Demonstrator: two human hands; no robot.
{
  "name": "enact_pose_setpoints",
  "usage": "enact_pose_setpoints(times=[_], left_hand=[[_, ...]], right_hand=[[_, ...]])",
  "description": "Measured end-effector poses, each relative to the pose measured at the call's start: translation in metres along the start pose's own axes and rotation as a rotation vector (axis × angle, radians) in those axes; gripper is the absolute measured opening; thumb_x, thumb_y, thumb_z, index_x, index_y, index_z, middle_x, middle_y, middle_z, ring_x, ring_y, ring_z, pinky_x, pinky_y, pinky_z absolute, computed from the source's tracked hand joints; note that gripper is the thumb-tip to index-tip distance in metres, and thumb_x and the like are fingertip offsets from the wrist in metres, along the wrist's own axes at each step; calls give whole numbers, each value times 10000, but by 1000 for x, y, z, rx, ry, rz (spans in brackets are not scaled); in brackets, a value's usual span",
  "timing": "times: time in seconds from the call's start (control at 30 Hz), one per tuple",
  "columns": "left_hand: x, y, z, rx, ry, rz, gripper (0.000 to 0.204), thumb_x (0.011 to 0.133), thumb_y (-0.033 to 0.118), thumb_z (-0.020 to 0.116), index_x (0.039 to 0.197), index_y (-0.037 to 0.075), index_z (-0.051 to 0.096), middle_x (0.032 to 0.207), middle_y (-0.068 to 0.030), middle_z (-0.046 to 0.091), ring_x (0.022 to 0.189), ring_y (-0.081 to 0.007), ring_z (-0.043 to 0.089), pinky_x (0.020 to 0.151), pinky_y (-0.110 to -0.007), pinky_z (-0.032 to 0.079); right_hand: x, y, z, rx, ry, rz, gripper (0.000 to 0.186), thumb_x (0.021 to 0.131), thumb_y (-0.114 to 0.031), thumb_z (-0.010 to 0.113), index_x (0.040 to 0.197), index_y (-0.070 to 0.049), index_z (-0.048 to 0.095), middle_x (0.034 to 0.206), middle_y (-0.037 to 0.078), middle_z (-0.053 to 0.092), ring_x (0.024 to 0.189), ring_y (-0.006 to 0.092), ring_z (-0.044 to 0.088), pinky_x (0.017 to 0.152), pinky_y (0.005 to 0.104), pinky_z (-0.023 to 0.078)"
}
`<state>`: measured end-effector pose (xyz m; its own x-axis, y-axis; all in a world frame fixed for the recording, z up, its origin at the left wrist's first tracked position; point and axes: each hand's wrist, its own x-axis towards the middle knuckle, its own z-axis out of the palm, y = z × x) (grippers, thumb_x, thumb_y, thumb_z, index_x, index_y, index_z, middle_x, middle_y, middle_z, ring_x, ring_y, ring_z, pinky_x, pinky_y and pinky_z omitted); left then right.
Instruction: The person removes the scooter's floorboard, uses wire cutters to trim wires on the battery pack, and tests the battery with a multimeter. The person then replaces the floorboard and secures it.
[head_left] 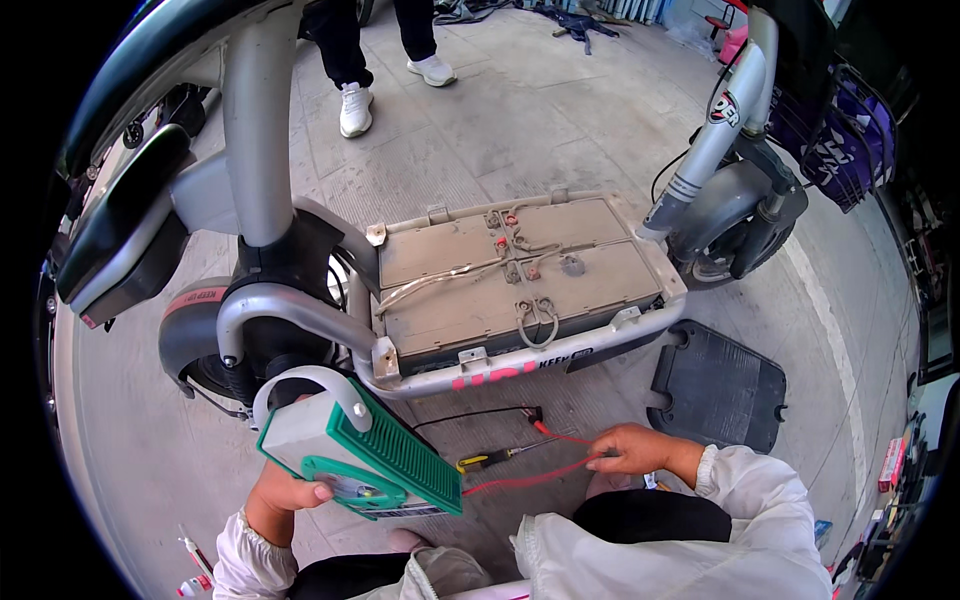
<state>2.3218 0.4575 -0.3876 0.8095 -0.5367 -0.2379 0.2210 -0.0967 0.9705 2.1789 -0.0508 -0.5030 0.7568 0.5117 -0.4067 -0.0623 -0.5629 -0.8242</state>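
Observation:
My left hand (288, 492) grips the lower left of a green and white boxy device (385, 460) with a curved handle. My right hand (630, 450) pinches a red cable (530, 475) at the lower right. A red clamp (540, 424) and a black one lie together on the pavement, and a screwdriver (480, 459) with a yellow and black handle lies below them. Behind these, an electric scooter's open floor frame (465, 370) holds several dusty batteries (600, 275) joined by wires and terminals.
A person in white shoes (355, 108) stands beyond the scooter's front column (720, 130) and seat post (255, 150). A black plastic panel (715, 390) lies right of my right hand. Boxes and small items (893, 460) lie at the far right; a bottle (197, 583) is at lower left.

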Motion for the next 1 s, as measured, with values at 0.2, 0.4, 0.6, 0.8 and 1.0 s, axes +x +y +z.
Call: enact_pose_setpoints(times=[0.2, 0.4, 0.6, 0.8, 1.0], left_hand=[[6, 74, 28, -165, 241, 169, 973, 753, 483, 877, 1468, 7, 420, 1382, -129, 593, 1224, -289, 623, 1014, -449, 532], [77, 154, 114, 204, 356, 318, 791, 879, 470, 750, 1434, -7, 452, 1343, -149, 622, 1205, -269, 642, 1023, -404, 528], [156, 162, 181, 361, 479, 208, 777, 874, 441, 776, 1421, -7, 454, 1319, -117, 608, 1223, -222, 594, 1035, -382, 482], [193, 116, 189, 61, 489, 37, 610, 959, 310, 688, 1417, -19, 455, 1263, -115, 617, 1152, -204, 623, 958, -374, 546], [214, 87, 183, 82, 420, 29, 589, 940, 257, 732, 1394, -32, 493, 1264, -112, 633, 1136, -191, 609, 1000, -347, 494]], right_hand=[[-23, 66, -6, 53, 326, -58, 258, 898, -303, 703, 898, -44, 704, 852, 180, 681, 822, 396, 649, 716, 458, 506], [-53, 131, 0, 41, 320, 154, 347, 979, -341, 621, 817, -35, 646, 752, 155, 667, 661, 383, 639, 623, 426, 504], [-80, 112, -39, 1168, 412, -85, 463, 1059, -374, 517, 740, -39, 538, 600, 32, 486, 514, 154, 471, 487, 286, 371], [-115, 27, -163, 1752, 571, -1041, 395, 1080, -268, 416, 729, -88, 398, 906, 68, 337, 823, 190, 364, 571, 301, 296], [-69, -30, -215, 1268, 1111, -855, 401, 1114, -373, 339, 860, -87, 461, 867, 39, 394, 681, 139, 394, 597, 275, 370]])
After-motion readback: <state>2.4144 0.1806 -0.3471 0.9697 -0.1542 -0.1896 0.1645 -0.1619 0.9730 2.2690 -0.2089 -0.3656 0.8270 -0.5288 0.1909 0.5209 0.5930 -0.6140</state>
